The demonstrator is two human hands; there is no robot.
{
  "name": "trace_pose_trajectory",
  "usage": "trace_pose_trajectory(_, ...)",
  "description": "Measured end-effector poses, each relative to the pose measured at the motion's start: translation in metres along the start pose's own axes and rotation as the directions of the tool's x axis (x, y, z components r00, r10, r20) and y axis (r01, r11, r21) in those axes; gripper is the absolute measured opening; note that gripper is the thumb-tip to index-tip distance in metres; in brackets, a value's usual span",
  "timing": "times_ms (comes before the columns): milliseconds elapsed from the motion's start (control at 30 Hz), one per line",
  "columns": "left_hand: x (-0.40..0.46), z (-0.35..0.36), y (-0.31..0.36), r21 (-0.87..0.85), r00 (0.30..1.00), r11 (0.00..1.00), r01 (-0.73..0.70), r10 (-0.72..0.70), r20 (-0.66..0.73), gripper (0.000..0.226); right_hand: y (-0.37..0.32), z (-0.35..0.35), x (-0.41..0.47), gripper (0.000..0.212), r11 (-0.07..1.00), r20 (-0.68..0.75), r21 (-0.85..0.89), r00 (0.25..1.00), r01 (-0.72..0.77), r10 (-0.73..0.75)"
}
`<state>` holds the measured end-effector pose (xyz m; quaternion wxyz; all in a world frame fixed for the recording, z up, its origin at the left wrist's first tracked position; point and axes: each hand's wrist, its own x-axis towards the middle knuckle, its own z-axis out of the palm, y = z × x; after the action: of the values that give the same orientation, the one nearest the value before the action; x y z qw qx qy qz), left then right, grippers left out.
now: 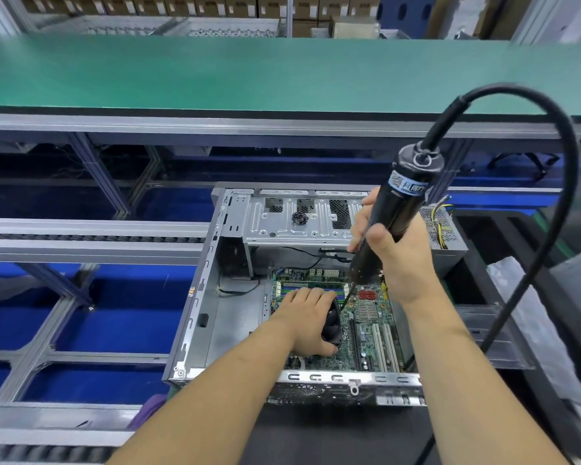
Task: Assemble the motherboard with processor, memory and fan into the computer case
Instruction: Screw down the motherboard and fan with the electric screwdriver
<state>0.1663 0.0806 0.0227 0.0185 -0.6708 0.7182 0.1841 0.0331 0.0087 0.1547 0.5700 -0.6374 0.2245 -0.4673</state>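
We see the motherboard (369, 327) lying flat inside the open computer case (215, 297), directly beneath both hands. Our left hand (311, 322) curls over the black fan (332, 325) on the board, gripping it. Our right hand (394, 253) wraps the electric screwdriver (394, 213), whose tip meets the fan's far right edge.

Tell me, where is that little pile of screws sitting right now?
In the head view the pile of screws lies on the metal drive bracket at the far end of the open computer case, left of the right hand holding the electric screwdriver.
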Motion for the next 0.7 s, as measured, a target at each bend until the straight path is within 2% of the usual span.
trace_pose_trajectory(67, 0.0, 0.0, 0.0, 0.008, 1.0, 1.0, 0.003, -0.003, 0.0, 0.104, -0.001, 0.003, -0.001, 0.066, 1.0, -0.053, -0.026, 0.999, 0.006, -0.007)
trace_pose_trajectory(200, 0.001, -0.001, 0.0, 0.014, 1.0, 1.0, 0.003, -0.003, 0.013, 0.103, -0.007, 0.001, 0.003, 0.045, 0.983, -0.205, -0.173, 0.974, 0.057, -0.093)
trace_pose_trajectory(267, 0.001, -0.001, 0.0, 0.013, 1.0, 1.0, 0.001, -0.002, 0.012, 0.103, -0.01, -0.001, 0.006, 0.037, 0.974, -0.216, -0.207, 0.967, 0.088, -0.133)
trace_pose_trajectory(367, 0.001, -0.001, 0.0, 0.011, 1.0, 1.0, 0.002, -0.002, 0.013, 0.103, -0.011, 0.0, 0.007, 0.024, 0.981, -0.202, -0.153, 0.968, 0.118, -0.148)
trace_pose_trajectory(633, 0.001, -0.001, 0.002, 0.044, 0.999, 0.999, 0.008, -0.009, 0.036, 0.102, -0.007, 0.005, 0.009, 0.058, 0.975, -0.173, -0.2, 0.976, 0.094, -0.129)
trace_pose_trajectory(700, 0.002, -0.001, 0.002, 0.051, 0.999, 0.999, 0.01, -0.012, 0.039, 0.103, -0.006, 0.005, 0.009, 0.06, 0.976, -0.165, -0.195, 0.978, 0.097, -0.13)
